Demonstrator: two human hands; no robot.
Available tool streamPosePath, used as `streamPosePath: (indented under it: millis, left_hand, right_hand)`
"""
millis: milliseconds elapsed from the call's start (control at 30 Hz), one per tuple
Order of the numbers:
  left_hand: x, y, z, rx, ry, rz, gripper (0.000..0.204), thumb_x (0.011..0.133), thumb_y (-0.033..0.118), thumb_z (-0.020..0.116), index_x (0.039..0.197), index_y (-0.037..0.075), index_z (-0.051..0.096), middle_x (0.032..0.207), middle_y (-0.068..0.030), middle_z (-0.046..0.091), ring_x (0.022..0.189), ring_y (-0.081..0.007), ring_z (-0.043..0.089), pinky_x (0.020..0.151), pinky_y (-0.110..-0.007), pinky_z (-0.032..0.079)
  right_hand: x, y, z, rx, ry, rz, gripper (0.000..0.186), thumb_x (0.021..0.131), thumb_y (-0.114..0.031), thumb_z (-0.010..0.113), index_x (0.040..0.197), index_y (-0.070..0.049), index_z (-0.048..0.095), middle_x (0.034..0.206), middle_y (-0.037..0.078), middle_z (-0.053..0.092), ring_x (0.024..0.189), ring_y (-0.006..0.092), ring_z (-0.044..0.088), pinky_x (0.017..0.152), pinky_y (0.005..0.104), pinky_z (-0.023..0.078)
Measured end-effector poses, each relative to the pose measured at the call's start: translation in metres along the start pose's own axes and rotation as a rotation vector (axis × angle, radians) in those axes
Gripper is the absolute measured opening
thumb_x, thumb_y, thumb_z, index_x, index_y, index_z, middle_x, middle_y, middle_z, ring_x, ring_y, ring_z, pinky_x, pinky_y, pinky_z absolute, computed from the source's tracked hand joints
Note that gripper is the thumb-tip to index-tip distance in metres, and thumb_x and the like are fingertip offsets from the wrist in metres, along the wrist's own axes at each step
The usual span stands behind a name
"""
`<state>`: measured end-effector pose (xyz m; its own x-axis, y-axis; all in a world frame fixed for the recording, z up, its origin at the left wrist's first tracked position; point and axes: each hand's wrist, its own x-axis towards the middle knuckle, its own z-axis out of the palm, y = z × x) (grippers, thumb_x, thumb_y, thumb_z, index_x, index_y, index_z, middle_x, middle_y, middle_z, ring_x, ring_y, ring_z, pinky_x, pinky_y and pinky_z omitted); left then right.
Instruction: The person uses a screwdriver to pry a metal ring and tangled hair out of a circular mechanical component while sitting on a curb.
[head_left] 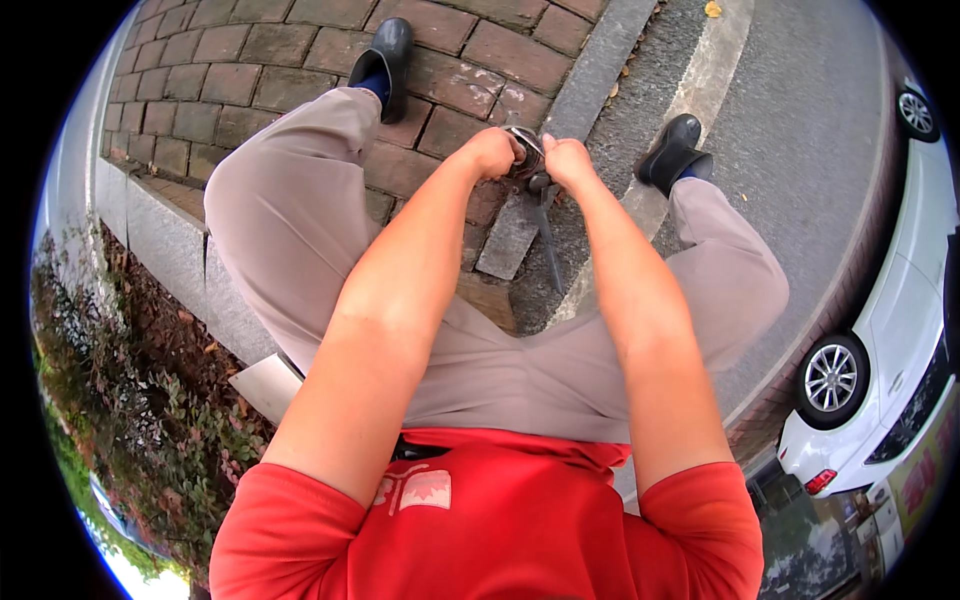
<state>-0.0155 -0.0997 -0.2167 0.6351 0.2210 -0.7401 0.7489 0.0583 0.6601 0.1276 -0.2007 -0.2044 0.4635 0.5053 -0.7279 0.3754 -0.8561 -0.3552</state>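
Note:
Between my knees, over the kerb, both hands meet at a small round dark metal thing (524, 150) with a shiny curved rim; its kind cannot be made out. My left hand (492, 154) is closed on its left side, fingers curled inward. On the other side, my right hand (568, 163) is closed with the thumb up against the rim; whether it grips anything more is hidden. Just below the hands is a dark knob (540, 184), and from it a slim grey-black tapering rod (550, 250) slants down toward me. Whether these parts join the round thing is unclear.
A grey stone kerb (603, 75) divides brick paving (280, 55) from the asphalt road (790, 130). My dark shoes (385, 60) stand either side of it. Shrubs (150, 430) grow behind a low stone edging (170, 240) at left. A white car (900, 310) stands at right.

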Motion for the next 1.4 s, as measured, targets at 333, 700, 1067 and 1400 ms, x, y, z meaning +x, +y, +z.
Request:
streamPosePath:
  millis: [333, 700, 1067, 1400]
  left_hand:
    - [0.001, 0.005, 0.002, 0.048, 0.281, -0.160, 0.027, 0.088, 0.025, 0.068, 0.099, 0.001, 0.071, 0.083, -0.0152, 0.069, 0.073, -0.0263, 0.067, 0.067, -0.037, 0.053]
    - [0.033, -0.004, -0.017, -0.409, 0.058, -0.324, 0.022, 0.095, 0.023, 0.061, 0.086, 0.003, 0.065, 0.061, -0.0015, 0.047, 0.049, -0.0122, 0.041, 0.042, -0.028, 0.033]
    - [0.050, 0.003, -0.049, 0.552, 0.097, 0.037, 0.029, 0.087, 0.024, 0.069, 0.097, -0.003, 0.069, 0.087, -0.0185, 0.070, 0.075, -0.0312, 0.068, 0.062, -0.041, 0.053]
    - [0.007, 0.038, -0.044, 0.398, 0.372, -0.245, 0.027, 0.084, 0.021, 0.064, 0.099, -0.001, 0.071, 0.108, -0.0230, 0.067, 0.104, -0.0375, 0.064, 0.089, -0.044, 0.052]
  right_hand:
    - [0.004, -0.015, 0.040, 0.480, 0.400, -0.027, 0.035, 0.086, -0.029, 0.070, 0.096, 0.006, 0.070, 0.092, 0.020, 0.071, 0.083, 0.0252, 0.068, 0.076, 0.0373, 0.051]
    - [0.023, 0.024, 0.001, 0.369, -0.252, -0.276, 0.028, 0.094, -0.022, 0.063, 0.114, -0.002, 0.069, 0.075, 0.002, 0.062, 0.065, 0.0102, 0.053, 0.061, 0.0274, 0.044]
    - [0.027, -0.034, -0.049, -0.571, -0.293, -0.579, 0.024, 0.091, -0.026, 0.059, 0.112, -0.024, 0.071, 0.103, 0.013, 0.070, 0.099, 0.0339, 0.064, 0.084, 0.0434, 0.052]
    - [-0.002, -0.014, -0.018, -0.274, 0.095, -0.371, 0.024, 0.090, -0.024, 0.058, 0.108, -0.018, 0.072, 0.099, 0.016, 0.069, 0.095, 0.0365, 0.065, 0.083, 0.0461, 0.052]
